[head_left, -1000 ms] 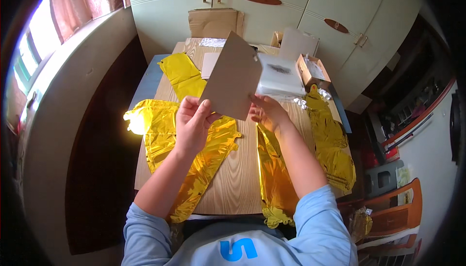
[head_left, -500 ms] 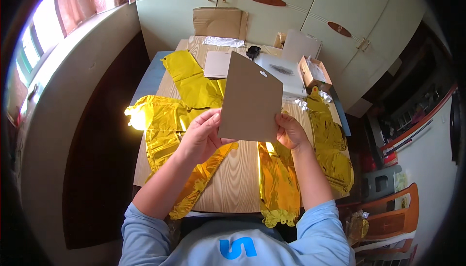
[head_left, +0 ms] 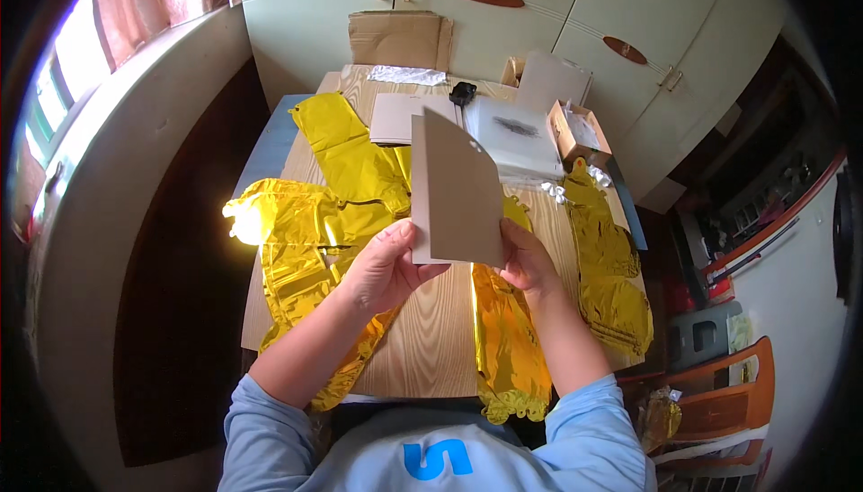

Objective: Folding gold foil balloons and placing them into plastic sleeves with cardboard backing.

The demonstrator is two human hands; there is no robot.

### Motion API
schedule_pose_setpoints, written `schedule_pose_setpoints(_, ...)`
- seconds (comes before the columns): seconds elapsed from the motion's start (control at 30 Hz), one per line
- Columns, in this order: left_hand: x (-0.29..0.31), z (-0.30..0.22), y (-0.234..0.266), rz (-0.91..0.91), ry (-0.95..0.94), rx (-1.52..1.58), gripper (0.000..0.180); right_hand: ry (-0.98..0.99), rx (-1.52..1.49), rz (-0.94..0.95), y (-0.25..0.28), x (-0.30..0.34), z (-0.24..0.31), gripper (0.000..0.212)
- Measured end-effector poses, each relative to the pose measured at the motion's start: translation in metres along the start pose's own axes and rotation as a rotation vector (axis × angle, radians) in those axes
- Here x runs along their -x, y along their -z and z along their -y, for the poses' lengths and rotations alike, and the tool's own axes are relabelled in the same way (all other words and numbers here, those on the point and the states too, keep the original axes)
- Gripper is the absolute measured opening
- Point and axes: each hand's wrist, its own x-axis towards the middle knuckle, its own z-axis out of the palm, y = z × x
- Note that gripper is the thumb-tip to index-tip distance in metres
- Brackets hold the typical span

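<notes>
A beige-grey sheet of card (head_left: 466, 200) is held up over the middle of the table, bent along a crease near its left side, with its right part curving away. My left hand (head_left: 387, 267) pinches the lower left edge between thumb and fingers. At the lower right edge, my right hand (head_left: 529, 258) grips it the same way. Flat gold foil balloons lie around it: one far left (head_left: 340, 150), one near left (head_left: 292, 249), one in front of me (head_left: 512, 348) beneath my right forearm, and one at the right (head_left: 607, 267).
Behind the card is a stack of similar cards (head_left: 391, 119). Clear plastic bags (head_left: 511, 146), a small black object (head_left: 463, 93) and an open cardboard box (head_left: 580, 132) stand farther back. A wooden chair (head_left: 728, 402) is at the right, a window (head_left: 81, 38) at the left.
The card, flat and tilted before, now stands more upright and is bent along a crease near its left side. My hands have moved closer together, still gripping it.
</notes>
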Motion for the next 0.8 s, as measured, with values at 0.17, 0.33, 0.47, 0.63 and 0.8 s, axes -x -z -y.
schedule_pose_setpoints(0.17,-0.017,-0.019,0.019,-0.283,-0.215,-0.550,0.022,0.025,0.061,-0.082,-0.003,0.001,0.003,0.031)
schedule_pose_setpoints(0.33,-0.074,-0.073,0.055,-0.578,-0.532,-0.985,0.025,0.122,0.453,-0.432,0.009,0.025,0.017,0.017)
schedule_pose_setpoints(0.47,-0.149,-0.116,0.108,-0.720,-0.507,-0.676,0.028,0.188,0.526,-0.521,0.009,0.051,0.033,0.010)
schedule_pose_setpoints(0.63,-0.203,-0.154,0.200,-0.894,-0.412,-1.316,0.049,0.258,0.599,-0.629,-0.020,0.087,0.051,0.006)
schedule_pose_setpoints(0.8,-0.160,-0.083,0.156,-0.660,-0.449,-1.800,0.050,0.499,1.080,-0.775,-0.082,0.163,0.115,0.022)
